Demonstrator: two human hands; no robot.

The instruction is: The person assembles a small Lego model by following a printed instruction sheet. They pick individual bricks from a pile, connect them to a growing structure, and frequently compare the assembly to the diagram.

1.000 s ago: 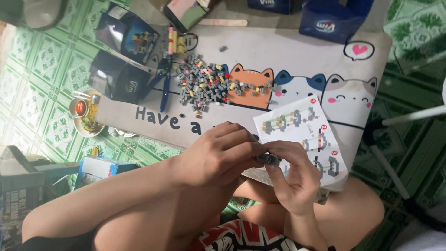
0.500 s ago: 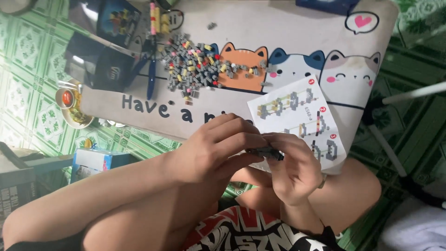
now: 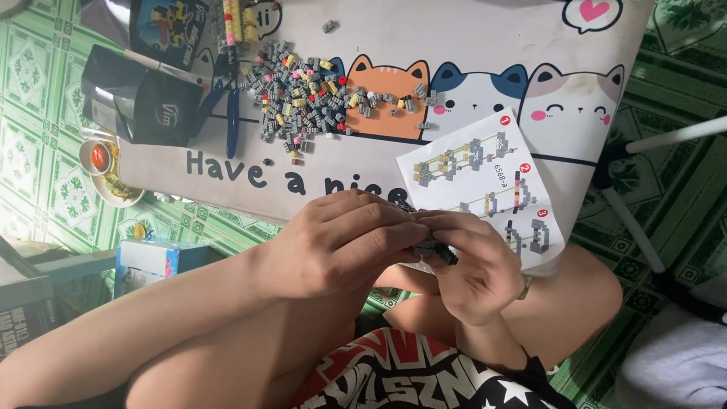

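Observation:
My left hand (image 3: 337, 238) and my right hand (image 3: 473, 265) meet at the near edge of a small white table (image 3: 424, 45) printed with cartoon cats. Between the fingertips of both hands sits a small dark grey brick assembly (image 3: 432, 248), mostly hidden by the fingers. Just beyond my right hand lies a white instruction sheet (image 3: 485, 182) with pictures of grey brick steps. A pile of loose small bricks (image 3: 303, 98), mostly grey with some yellow, red and pink, lies at the table's far left.
A black box (image 3: 140, 102) and a blue pen (image 3: 232, 121) sit left of the pile. A small bowl (image 3: 106, 170) and a blue-white carton (image 3: 151, 261) rest on the green patterned floor at left. A white stand's legs (image 3: 651, 189) cross the right side.
The view has shifted so the table and pile sit higher in frame. Both hands stay together on the small assembly, with only slight finger movement.

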